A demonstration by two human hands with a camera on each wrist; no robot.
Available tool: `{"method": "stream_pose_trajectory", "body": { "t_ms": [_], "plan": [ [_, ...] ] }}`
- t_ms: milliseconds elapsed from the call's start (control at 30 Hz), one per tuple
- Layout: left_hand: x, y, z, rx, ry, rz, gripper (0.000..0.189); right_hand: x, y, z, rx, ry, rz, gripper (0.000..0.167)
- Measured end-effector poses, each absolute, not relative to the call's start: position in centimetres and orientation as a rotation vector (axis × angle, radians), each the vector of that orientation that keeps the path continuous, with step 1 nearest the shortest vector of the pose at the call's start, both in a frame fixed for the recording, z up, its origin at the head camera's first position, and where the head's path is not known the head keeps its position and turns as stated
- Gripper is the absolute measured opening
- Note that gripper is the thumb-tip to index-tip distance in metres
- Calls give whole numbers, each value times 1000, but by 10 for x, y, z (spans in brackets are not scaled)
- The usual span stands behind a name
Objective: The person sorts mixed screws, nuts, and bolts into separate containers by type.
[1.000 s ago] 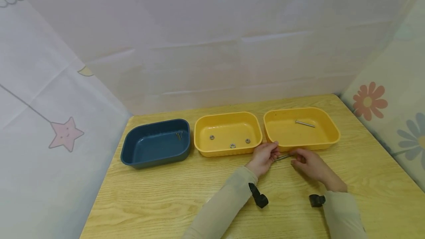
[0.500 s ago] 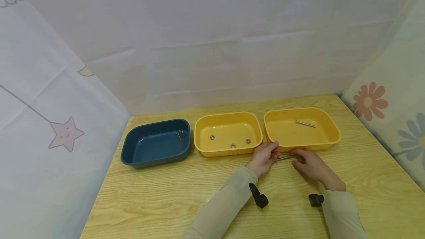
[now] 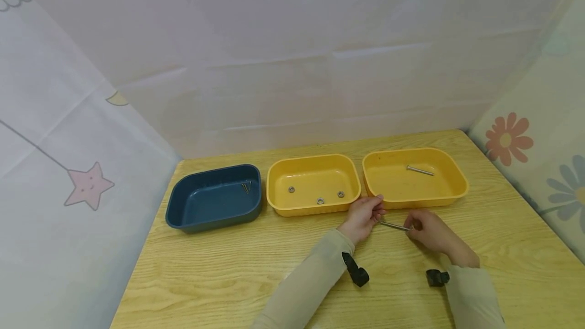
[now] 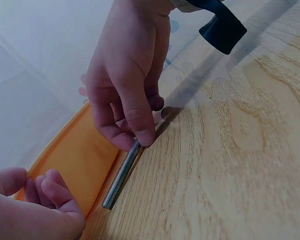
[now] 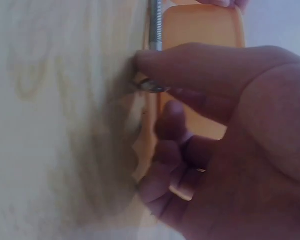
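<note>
My right hand (image 3: 428, 231) pinches a long metal bolt (image 3: 394, 226) near its head, between thumb and fingers. In the left wrist view the threaded end of the bolt (image 4: 121, 179) points down toward the wooden table, close over it. The bolt's round head shows just under the thumb in the right wrist view. My left hand (image 3: 361, 217) pinches the near left rim of the right-hand yellow tray (image 3: 422, 202), thumb and fingers on its edge. Inside that tray lies another bolt (image 3: 419, 170).
Left of it stands a second yellow tray (image 3: 315, 211) holding 3 nuts (image 3: 320, 200). Farther left is a dark blue tray (image 3: 215, 223) with several small screws (image 3: 247, 187). All sit on a wooden table (image 3: 219, 278) with cloth walls behind and at both sides.
My right hand has drawn the bolt slightly toward me, away from the tray's front wall, and more of the bolt shows. My left hand has stayed at the tray rim.
</note>
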State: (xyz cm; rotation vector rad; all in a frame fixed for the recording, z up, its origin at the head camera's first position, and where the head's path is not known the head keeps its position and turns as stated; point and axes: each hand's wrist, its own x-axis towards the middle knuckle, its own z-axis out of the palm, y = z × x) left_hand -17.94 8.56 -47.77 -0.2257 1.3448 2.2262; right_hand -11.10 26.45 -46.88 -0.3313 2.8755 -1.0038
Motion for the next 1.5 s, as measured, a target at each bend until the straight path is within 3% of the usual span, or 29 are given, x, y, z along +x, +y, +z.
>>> {"method": "stream_pose_trajectory", "body": {
  "t_ms": [467,1500],
  "plan": [
    [-181,85,-478,-224,1347,2212,9,-104,264,-454,-154,2678,-1005,11],
    [-180,85,-477,-220,1343,2208,13,-99,270,-452,-154,2847,-933,7]
  ]
}}
